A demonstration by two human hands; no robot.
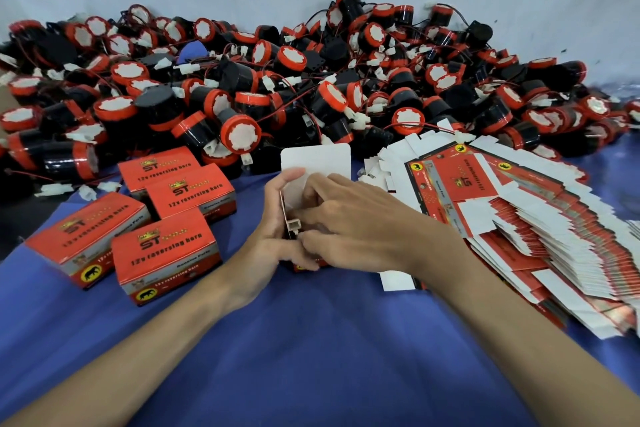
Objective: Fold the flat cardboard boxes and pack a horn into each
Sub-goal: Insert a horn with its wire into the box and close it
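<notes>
I note the blue cloth-covered desk (311, 357) carrying all stock. The heap of black cylindrical horns with red caps and white plugs (242, 80) runs from 9 o'clock through 12 to 2 o'clock of the work point. The fanned stack of flat red-and-white cardboard box blanks (519, 236) lies at 3 o'clock, and four closed red printed boxes (166, 253) stand at 9 o'clock.

The box being worked, a red carton with its white lid flap raised (315, 158), sits at centre between both hands. The left hand (277, 239) grips its near side wall, thumb up by the flap. The right hand (353, 225) has its fingers bent down into the mouth; I cannot tell whether they pinch the contents or only press them. A small white plastic plug (294, 226) shows at the opening.

My judgement: the packing step is in hand, with a horn largely hidden inside. The next move calls for tucking the plug below the rim, then folding the flap down at 12 o'clock and seating its tab.
</notes>
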